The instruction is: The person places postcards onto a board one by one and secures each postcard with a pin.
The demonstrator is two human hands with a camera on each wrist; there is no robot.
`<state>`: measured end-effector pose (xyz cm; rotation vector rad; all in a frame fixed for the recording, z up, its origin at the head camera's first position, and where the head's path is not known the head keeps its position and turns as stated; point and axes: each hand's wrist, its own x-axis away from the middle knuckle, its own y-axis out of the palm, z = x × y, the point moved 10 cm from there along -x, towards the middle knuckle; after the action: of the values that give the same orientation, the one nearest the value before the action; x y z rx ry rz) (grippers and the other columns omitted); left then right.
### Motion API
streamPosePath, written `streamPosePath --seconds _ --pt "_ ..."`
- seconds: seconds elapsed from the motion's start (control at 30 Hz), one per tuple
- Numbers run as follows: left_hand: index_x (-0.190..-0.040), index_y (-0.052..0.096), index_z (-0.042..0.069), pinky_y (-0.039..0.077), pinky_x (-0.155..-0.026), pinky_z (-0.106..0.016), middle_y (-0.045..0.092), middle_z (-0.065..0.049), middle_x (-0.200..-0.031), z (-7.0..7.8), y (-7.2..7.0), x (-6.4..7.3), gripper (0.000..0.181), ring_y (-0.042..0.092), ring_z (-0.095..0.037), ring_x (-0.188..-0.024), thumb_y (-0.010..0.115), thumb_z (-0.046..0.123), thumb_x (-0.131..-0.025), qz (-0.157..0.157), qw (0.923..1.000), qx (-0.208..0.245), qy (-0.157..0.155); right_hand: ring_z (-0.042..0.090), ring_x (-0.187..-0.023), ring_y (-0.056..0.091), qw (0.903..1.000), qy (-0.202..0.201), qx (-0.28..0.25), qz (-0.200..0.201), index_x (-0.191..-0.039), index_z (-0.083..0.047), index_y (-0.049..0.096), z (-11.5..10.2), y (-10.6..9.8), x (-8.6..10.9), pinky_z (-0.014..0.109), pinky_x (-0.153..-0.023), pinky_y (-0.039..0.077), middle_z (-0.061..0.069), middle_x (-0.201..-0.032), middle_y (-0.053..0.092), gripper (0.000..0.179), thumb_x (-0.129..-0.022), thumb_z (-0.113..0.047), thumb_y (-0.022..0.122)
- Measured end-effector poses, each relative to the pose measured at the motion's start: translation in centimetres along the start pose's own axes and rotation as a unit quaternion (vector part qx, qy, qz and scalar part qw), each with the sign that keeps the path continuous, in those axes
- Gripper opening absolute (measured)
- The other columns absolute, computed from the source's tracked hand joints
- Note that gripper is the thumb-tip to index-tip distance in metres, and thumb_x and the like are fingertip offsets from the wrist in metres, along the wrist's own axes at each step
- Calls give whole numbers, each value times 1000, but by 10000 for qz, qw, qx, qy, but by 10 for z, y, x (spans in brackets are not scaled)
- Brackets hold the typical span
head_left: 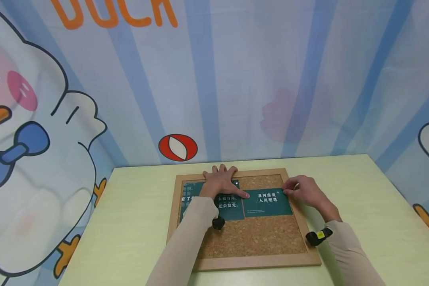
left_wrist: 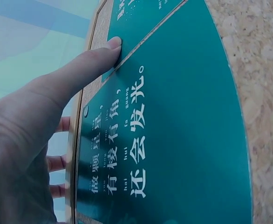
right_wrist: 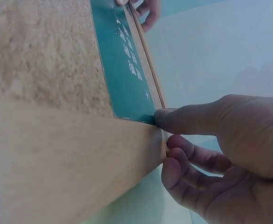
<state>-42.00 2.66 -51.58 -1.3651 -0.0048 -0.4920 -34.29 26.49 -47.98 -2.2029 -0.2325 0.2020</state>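
A dark green card (head_left: 268,207) with white Chinese characters lies on a wood-framed cork board (head_left: 254,238). My left hand (head_left: 219,184) spreads over the board's top edge, its thumb pressing the card's upper left corner. Its other fingers reach past the frame in the left wrist view. At the card's upper right corner, my right hand (head_left: 304,191) pinches with thumb (right_wrist: 180,120) on the card and curled fingers (right_wrist: 176,170) beside the frame's outer edge. A second green card (left_wrist: 187,121) adjoins on the left, a small round pin (left_wrist: 85,111) at its top corner.
Another green card (head_left: 186,198) is partly hidden behind the left forearm at the board's left. The board lies on a pale yellow table (head_left: 128,222). Behind it stands a blue striped backdrop (head_left: 236,99) with cartoon ducks. Each wrist wears a black camera.
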Motion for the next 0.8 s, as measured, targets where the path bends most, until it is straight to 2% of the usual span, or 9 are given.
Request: streamPosePath --seconds 0.17,0.3,0.53,0.67,0.8 --pt "-163 32 37 21 -109 -78 38 -11 -157 0 0 -1 118 36 -40 -141 78 84 -65 0 10000 -14 -6 26 -87 63 10000 45 -42 -7 -96 -5 77 -1 0 0 49 -80 54 4 -90 69 6 -97 -5 72" --pt "-163 32 37 21 -109 -78 37 -11 -157 0 2 -1 118 36 -40 -141 78 84 -65 -15 10000 -19 -17 24 -85 60 10000 42 -70 26 -95 -6 75 -4 0 1 42 -75 52 5 -91 67 6 -99 -6 71" --pt "-162 33 36 22 -110 -76 38 -10 -156 2 -3 4 115 37 -38 -139 78 83 -67 67 10000 -36 -7 24 -86 63 9989 -144 -311 320 -101 -2 67 -13 -6 3 38 -72 53 8 -95 67 5 -103 -5 63" --pt "-162 34 36 22 -110 -76 39 -11 -156 3 -5 6 115 37 -39 -139 79 81 -67 87 10000 -10 12 25 -85 62 9987 -96 -345 364 -102 -1 66 -13 -8 3 36 -70 53 8 -92 66 5 -102 -6 65" --pt "-163 33 36 20 -110 -78 37 -11 -158 2 -1 1 116 36 -40 -140 79 82 -67 55 10000 38 27 24 -84 62 9992 3 -243 323 -102 0 69 -11 -8 1 36 -71 52 7 -90 66 6 -100 -6 68"
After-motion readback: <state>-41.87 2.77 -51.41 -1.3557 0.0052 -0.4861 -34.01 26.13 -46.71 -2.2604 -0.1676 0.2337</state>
